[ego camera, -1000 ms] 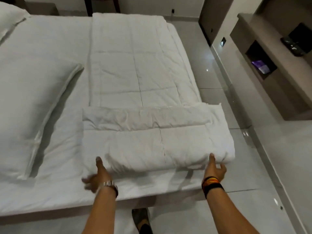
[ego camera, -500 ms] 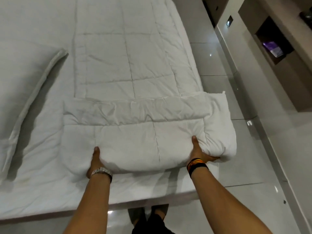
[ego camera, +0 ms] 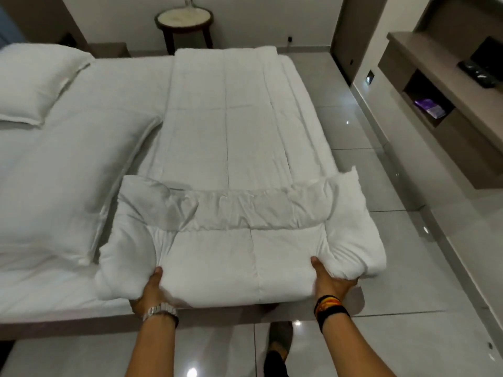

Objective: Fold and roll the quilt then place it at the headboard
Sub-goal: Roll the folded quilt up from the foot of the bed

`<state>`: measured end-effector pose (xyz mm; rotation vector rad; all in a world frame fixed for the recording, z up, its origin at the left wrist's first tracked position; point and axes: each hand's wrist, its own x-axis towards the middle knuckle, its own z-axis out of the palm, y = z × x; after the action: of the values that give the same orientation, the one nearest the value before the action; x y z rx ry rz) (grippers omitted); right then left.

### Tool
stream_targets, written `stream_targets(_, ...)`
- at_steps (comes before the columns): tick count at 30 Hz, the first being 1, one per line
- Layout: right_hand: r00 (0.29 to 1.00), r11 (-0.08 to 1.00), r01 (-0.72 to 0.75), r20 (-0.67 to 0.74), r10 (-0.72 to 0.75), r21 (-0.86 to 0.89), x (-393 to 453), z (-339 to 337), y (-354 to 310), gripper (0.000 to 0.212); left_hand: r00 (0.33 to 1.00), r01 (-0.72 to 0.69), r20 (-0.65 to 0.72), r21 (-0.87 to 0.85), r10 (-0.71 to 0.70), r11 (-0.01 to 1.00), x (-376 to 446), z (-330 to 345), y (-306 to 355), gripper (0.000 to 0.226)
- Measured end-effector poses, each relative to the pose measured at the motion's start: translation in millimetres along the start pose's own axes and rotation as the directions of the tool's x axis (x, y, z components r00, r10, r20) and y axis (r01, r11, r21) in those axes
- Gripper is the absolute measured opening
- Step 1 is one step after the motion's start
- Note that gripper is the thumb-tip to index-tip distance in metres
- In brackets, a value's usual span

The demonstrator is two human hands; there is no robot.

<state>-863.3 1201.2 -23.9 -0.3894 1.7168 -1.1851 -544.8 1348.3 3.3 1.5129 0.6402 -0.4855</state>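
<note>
No legible writing was found. The quilt (ego camera: 239,251), lower centre, was gripped by left hand (ego camera: 152,291) and right hand (ego camera: 330,281); fingers were hidden beneath.

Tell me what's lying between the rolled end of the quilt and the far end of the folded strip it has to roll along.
Nothing visible does. Both hands, left and right, grip the rolled end of the quilt, and the flat strip ahead is bare to its far edge. The near pillow lies beside the strip on its left, close to the roll's left end.
</note>
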Motion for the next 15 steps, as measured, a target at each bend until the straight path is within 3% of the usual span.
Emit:
stream_targets(5, 0.988, 0.988, -0.144, -0.056, 0.142, -0.048, -79.7, -44.3, 24.5, 0.135, 0.997, 0.072, -0.003, 0.003, -0.072, 0.997, -8.2, -78.4, 21.2, 0.07)
stream_targets(8, 0.985, 0.985, -0.161, -0.066, 0.156, -0.064, -101.1, -41.2, 4.4, 0.141, 0.997, 0.081, 0.007, 0.009, -0.081, 0.997, -13.9, -87.3, 41.6, 0.079)
stream_targets(12, 0.998, 0.999, -0.019, -0.058, 0.016, -0.043, -97.9, 11.5, -64.4, 0.139, 0.994, 0.106, 0.04, -0.123, -0.102, 0.987, -23.5, -45.6, 78.5, 0.085)
stream_targets(15, 0.996, 0.999, 0.053, 0.066, -0.054, 0.008, -72.7, 80.0, -129.1, 0.139, 0.979, 0.132, 0.188, -0.269, -0.083, 0.954, -22.5, 17.8, 114.3, 0.076)
